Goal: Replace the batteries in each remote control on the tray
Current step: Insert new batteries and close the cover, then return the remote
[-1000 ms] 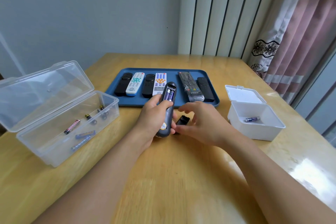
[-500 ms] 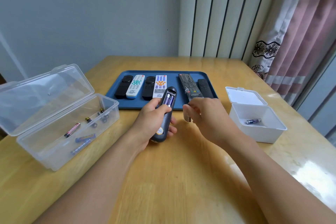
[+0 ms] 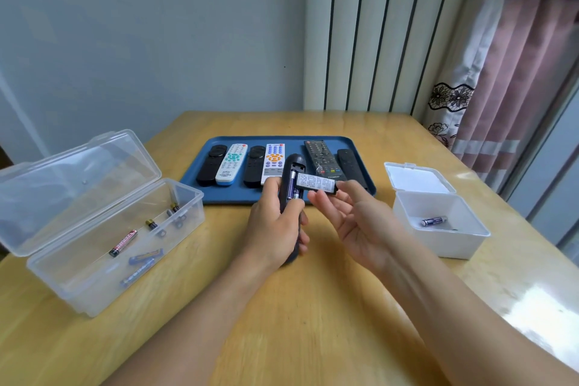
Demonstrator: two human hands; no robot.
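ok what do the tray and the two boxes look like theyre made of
Tray: likely plastic, matte blue with a moulded raised rim.
Left box: clear plastic, since the batteries show through its walls.
Right box: opaque white plastic, semi-gloss, with a hinged lid.

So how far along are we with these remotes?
Done: the held remote shows two batteries seated in its open bay, and one battery lies in the white box.
In hand: the left hand grips that remote; the right hand holds its cover, not yet fitted.
Left: six remotes lie on the tray; whether any are finished can't be told.
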